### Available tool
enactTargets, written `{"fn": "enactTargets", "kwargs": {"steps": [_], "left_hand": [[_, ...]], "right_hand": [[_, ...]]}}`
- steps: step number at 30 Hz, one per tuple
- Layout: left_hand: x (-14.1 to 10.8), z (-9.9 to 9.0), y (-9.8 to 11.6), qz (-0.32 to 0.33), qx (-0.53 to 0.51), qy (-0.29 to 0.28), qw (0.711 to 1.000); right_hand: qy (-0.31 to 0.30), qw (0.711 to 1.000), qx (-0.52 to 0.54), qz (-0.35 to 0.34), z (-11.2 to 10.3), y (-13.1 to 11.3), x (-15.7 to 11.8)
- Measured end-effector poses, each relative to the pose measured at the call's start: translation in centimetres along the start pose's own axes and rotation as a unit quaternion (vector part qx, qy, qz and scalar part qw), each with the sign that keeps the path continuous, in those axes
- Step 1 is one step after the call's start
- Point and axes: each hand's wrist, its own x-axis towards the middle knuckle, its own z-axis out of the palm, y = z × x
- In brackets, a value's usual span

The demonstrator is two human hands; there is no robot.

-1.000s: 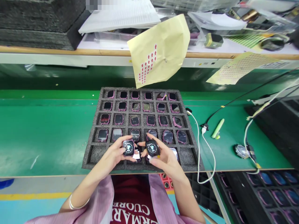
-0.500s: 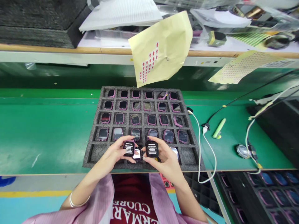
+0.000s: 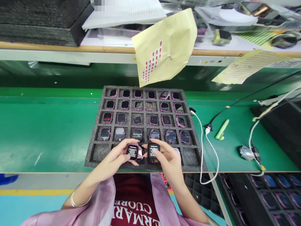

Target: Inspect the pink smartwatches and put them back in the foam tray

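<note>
My left hand (image 3: 119, 154) grips a pink-framed smartwatch body (image 3: 132, 151), its lit screen showing white text lines on black. In my right hand (image 3: 166, 154) is a black smartwatch body (image 3: 153, 153) with a similar text list; my right thumb lies on its screen. Both are held over the front row of a grey foam tray (image 3: 100, 153). Between the hands, another watch with a bright screen (image 3: 140, 152) shows partly, mostly covered by fingers. Behind them, several rows of pink-framed watches (image 3: 137, 134) sit in the tray's compartments, dark screens up.
A white charging cable (image 3: 201, 141) loops right of the tray. A light green pen-like tool (image 3: 222, 129) lies on the green bench (image 3: 47, 135). A yellow sticker sheet (image 3: 166, 47) hangs from the shelf edge. More watches fill a black tray (image 3: 256, 197) at lower right.
My right thumb has moved from the lower edge of the black watch up onto its screen. The pink watch in my left hand has shifted slightly right.
</note>
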Motion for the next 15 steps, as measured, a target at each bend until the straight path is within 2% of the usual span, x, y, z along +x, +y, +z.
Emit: {"fn": "enactTargets", "kwargs": {"steps": [5, 11, 15], "left_hand": [[-0.1, 0.1, 0.0, 0.010, -0.008, -0.003, 1.000], [0.1, 0.2, 0.1, 0.028, -0.020, 0.014, 0.999], [0.2, 0.4, 0.3, 0.027, -0.032, 0.024, 0.999]], "right_hand": [[-0.010, 1.000, 0.006, 0.007, 0.0, 0.0, -0.2], [-0.061, 0.998, 0.030, 0.003, -0.9, -0.4, -0.7], [-0.054, 0.998, 0.018, -0.013, -1.3, -0.8, -0.8]]}}
